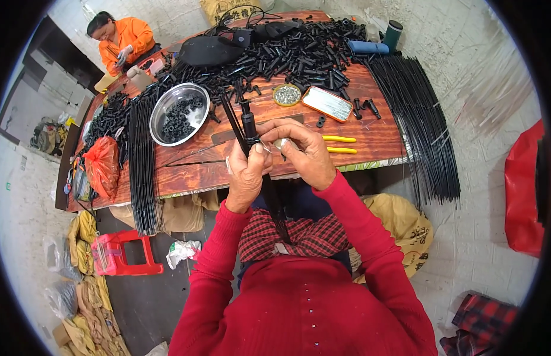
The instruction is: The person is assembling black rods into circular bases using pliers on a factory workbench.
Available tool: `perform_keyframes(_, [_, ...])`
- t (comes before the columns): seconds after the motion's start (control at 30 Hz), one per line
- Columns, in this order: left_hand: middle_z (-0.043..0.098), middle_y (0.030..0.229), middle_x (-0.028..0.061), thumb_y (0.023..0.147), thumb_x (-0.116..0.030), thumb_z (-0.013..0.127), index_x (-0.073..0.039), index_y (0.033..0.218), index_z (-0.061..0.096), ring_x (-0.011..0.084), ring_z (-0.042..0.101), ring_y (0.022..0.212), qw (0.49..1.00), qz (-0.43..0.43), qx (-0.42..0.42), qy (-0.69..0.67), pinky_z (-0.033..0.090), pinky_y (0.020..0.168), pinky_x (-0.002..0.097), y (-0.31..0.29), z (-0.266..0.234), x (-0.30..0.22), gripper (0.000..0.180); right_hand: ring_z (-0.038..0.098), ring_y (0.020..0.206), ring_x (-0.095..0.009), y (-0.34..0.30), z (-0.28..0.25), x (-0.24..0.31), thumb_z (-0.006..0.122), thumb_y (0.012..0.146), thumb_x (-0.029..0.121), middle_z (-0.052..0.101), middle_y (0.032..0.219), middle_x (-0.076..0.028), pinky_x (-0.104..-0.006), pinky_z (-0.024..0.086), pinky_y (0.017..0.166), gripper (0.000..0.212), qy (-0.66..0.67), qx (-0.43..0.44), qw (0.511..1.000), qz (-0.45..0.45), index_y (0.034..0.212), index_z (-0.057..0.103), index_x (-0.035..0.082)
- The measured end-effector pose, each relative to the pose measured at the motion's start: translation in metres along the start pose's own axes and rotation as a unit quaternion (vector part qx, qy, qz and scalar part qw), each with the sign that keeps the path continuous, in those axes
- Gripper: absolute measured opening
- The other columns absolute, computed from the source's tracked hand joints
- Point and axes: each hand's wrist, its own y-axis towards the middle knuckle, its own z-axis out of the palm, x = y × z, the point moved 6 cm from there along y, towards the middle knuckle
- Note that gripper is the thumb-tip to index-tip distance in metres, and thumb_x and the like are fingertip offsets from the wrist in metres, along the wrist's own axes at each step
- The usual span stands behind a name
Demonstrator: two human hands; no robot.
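Observation:
My left hand (247,172) is closed around several thin black rods (233,118) and a black plastic cylinder-shaped fitting (248,121), held upright above the table's near edge. The rods' lower ends hang toward my lap. My right hand (302,145) meets it at the fitting, its thumb and fingers pinched together. A thin light sliver shows between the hands, but what the right fingertips grip is too small to make out. Beside my right hand, the yellow handles of a hand tool (339,139) stick out; its head is hidden.
A steel bowl (158,133) holds black rings. A round tin (287,95) of small metal bits and a rectangular tin (328,104) lie ahead. Black fittings (281,56) heap behind. Rod bundles lie left (143,166) and right (418,118). A co-worker (126,44) works far left, near a red bag (101,166).

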Motion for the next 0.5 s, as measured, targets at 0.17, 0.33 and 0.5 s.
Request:
perform_keyframes(0.17, [0.042, 0.071, -0.0020, 0.098, -0.019, 0.053, -0.001, 0.123, 0.047, 0.0051, 0.036, 0.054, 1.000, -0.009, -0.005, 0.016, 0.029, 0.047, 0.0199, 0.000, 0.005, -0.001, 0.031, 0.058, 0.113, -0.019, -0.001, -0.005, 0.006, 0.051, 0.088, -0.003, 0.062, 0.120, -0.012, -0.0342, 0.047, 0.098, 0.024, -0.035, 0.031, 0.999, 0.002, 0.106, 0.067, -0.001])
perform_keyframes(0.33, [0.043, 0.072, -0.0021, 0.098, -0.019, 0.052, -0.001, 0.123, 0.047, 0.0055, 0.037, 0.056, 1.000, -0.003, 0.001, 0.001, 0.031, 0.049, 0.0206, 0.003, 0.000, -0.004, 0.031, 0.059, 0.113, -0.019, -0.011, -0.020, 0.006, 0.058, 0.087, 0.003, 0.059, 0.123, -0.010, -0.0346, 0.047, 0.098, 0.035, -0.075, 0.051, 0.996, 0.026, 0.121, 0.061, 0.003])
perform_keyframes(0.5, [0.043, 0.075, -0.0007, 0.099, -0.020, 0.049, 0.001, 0.126, 0.045, 0.0060, 0.037, 0.059, 0.999, -0.018, 0.027, -0.033, 0.033, 0.052, 0.0220, 0.001, 0.001, -0.011, 0.034, 0.061, 0.108, -0.027, -0.045, -0.097, -0.042, 0.070, 0.084, 0.017, 0.059, 0.121, -0.008, -0.0379, 0.050, 0.086, 0.036, -0.497, 0.017, 0.865, 0.072, 0.117, 0.059, 0.008])
